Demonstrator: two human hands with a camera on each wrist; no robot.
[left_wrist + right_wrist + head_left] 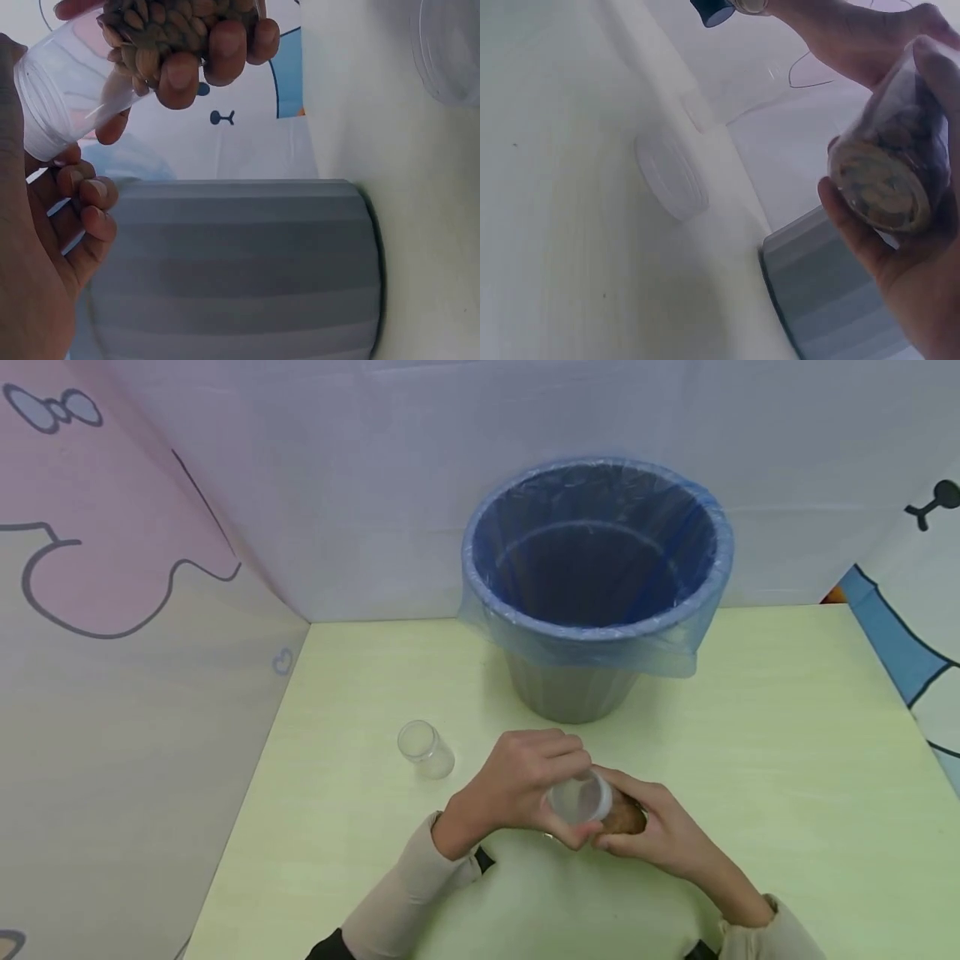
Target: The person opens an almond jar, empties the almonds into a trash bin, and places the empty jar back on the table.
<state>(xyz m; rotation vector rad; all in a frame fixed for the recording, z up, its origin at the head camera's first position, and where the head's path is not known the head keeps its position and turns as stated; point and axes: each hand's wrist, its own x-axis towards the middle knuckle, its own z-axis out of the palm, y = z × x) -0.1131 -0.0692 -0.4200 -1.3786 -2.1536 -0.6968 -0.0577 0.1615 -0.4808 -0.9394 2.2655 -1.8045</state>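
Note:
Tilted on its side in the head view is a clear plastic jar [583,799], its mouth toward the left. My right hand [663,831] grips its body from the right. Brown, almond-like nuts [176,30] fill the bottom end of the jar in the left wrist view. My left hand [528,781] holds the jar's mouth end, thumb and fingers on opposite sides of the rim. A clear round lid [671,176] lies on the table below the hands in the right wrist view.
A small clear jar [427,750] stands on the pale yellow table [360,685], left of the hands. Beyond the hands is a grey bin [573,689] lined with a blue bag [592,631]. Printed cloth walls [150,718] border the table at the back and sides.

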